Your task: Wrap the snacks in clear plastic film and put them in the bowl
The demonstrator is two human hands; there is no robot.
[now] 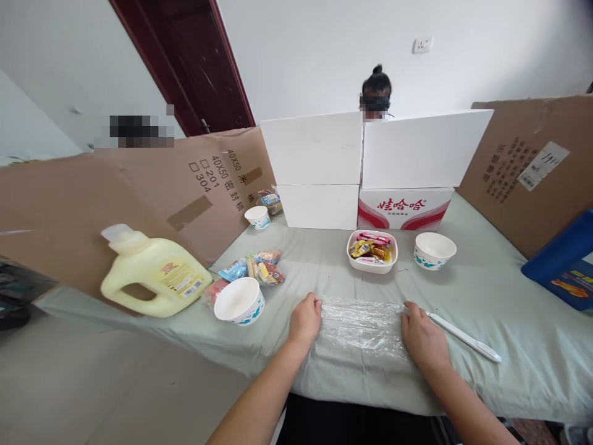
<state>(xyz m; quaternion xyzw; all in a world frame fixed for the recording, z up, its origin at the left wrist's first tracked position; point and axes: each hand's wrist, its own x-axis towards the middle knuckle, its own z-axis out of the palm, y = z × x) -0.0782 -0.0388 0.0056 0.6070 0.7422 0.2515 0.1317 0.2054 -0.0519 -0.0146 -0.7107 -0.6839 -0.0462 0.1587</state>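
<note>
A crinkled sheet of clear plastic wrap lies flat on the pale green tablecloth near the front edge. My left hand pinches its left edge with curled fingers. My right hand holds down its right edge, fingers closed on the film. A white knife-like tool lies on the cloth just right of my right hand. Beyond the wrap stands a white oblong dish filled with wrapped sweets.
An empty white paper bowl stands right of the dish, another bowl at the left beside a bag of snacks and a yellow detergent jug. White boxes and cardboard panels wall the table. A person sits behind the boxes.
</note>
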